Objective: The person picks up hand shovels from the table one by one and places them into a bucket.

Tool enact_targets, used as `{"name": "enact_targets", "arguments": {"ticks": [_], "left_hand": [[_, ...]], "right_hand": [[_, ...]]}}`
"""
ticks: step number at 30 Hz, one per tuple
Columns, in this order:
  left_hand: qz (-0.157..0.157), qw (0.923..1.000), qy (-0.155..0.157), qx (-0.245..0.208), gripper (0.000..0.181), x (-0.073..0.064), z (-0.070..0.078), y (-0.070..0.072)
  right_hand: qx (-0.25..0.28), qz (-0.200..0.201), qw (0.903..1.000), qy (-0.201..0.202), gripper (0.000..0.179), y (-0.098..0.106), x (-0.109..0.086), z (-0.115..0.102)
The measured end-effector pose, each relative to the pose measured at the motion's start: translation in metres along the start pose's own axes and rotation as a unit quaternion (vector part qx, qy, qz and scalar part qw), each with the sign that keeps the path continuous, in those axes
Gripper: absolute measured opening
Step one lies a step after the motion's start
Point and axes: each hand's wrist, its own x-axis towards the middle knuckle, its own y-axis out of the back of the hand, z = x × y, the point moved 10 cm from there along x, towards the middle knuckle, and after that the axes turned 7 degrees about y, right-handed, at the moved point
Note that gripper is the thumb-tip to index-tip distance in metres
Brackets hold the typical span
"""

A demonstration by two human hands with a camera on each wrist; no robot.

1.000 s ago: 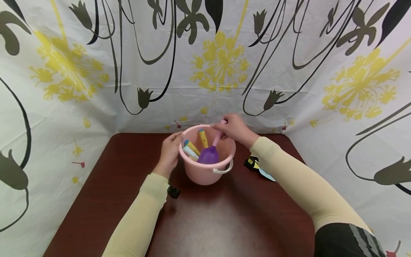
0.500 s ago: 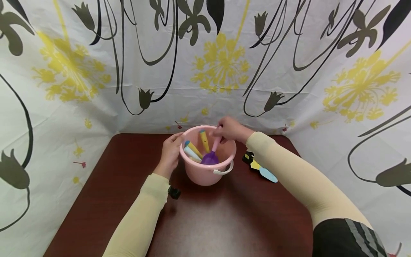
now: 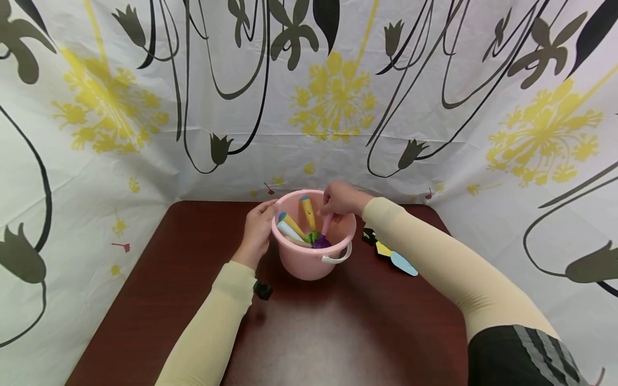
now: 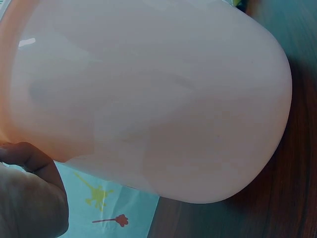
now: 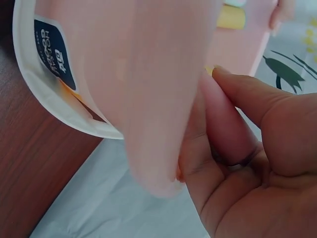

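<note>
A pink bucket (image 3: 309, 265) with a white handle (image 3: 337, 255) stands upright on the dark table. My left hand (image 3: 256, 233) grips its rim at the left; in the left wrist view curled fingers (image 4: 37, 161) show beside the bucket wall (image 4: 158, 99). My right hand (image 3: 343, 198) reaches over the far right of the rim and holds a toy shovel by its pink handle (image 5: 228, 121). The shovel's purple blade (image 3: 322, 243) is down inside the bucket. Beside it lean yellow handles (image 3: 308, 212) with blue ends, a pale blue handle (image 3: 288, 230) and a green piece (image 3: 313, 237).
Right of the bucket, partly behind the right sleeve, lies a black, yellow and light blue item (image 3: 384, 249) on the table (image 3: 338, 332). A patterned cloth (image 3: 270, 107) hangs behind and at both sides. The bucket bears a dark label (image 5: 55, 53).
My right hand has moved down and slightly left, lowering the toy shovel deeper into the bucket. The green piece has come into sight. My left hand keeps its hold on the rim.
</note>
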Motion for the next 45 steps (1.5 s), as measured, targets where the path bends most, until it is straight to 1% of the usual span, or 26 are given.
{"name": "enact_targets", "arguments": {"ticks": [5, 8, 15, 19, 23, 28, 31, 36, 40, 45], "left_hand": [[-0.001, 1.0000, 0.000, -0.001, 0.037, 0.000, 0.000, 0.000], [-0.002, 1.0000, 0.002, -0.001, 0.037, -0.001, 0.000, -0.001], [-0.001, 1.0000, -0.001, 0.000, 0.036, -0.002, 0.000, -0.001], [0.000, 1.0000, -0.001, 0.004, 0.037, -0.001, 0.000, -0.001], [-0.002, 1.0000, -0.004, 0.003, 0.037, -0.002, 0.001, -0.001], [-0.002, 1.0000, -0.001, 0.002, 0.036, -0.002, 0.001, 0.000], [-0.002, 1.0000, 0.002, 0.003, 0.036, -0.001, 0.000, 0.000], [-0.002, 1.0000, -0.001, 0.003, 0.036, -0.002, 0.002, 0.000], [-0.004, 1.0000, -0.002, 0.003, 0.036, -0.003, 0.002, -0.001], [-0.004, 1.0000, -0.001, 0.007, 0.035, -0.003, 0.002, -0.001]], "right_hand": [[-0.034, -0.007, 0.9994, 0.000, 0.025, -0.006, 0.005, -0.002], [-0.047, -0.004, 0.9989, -0.003, 0.025, -0.008, 0.006, -0.003], [-0.072, 0.003, 0.9974, -0.001, 0.020, -0.011, 0.007, -0.006], [-0.103, 0.022, 0.9943, 0.011, 0.016, -0.009, 0.008, -0.009], [-0.137, 0.052, 0.9890, 0.014, 0.013, -0.003, 0.007, -0.014], [-0.150, 0.074, 0.9860, -0.001, 0.014, 0.002, 0.005, -0.014], [-0.161, 0.083, 0.9835, -0.001, 0.012, 0.005, 0.003, -0.014], [-0.174, 0.097, 0.9798, 0.014, 0.009, 0.008, 0.000, -0.016], [-0.168, 0.104, 0.9798, 0.029, 0.009, 0.010, -0.004, -0.018], [-0.158, 0.122, 0.9790, 0.043, 0.015, 0.016, -0.007, -0.018]]}}
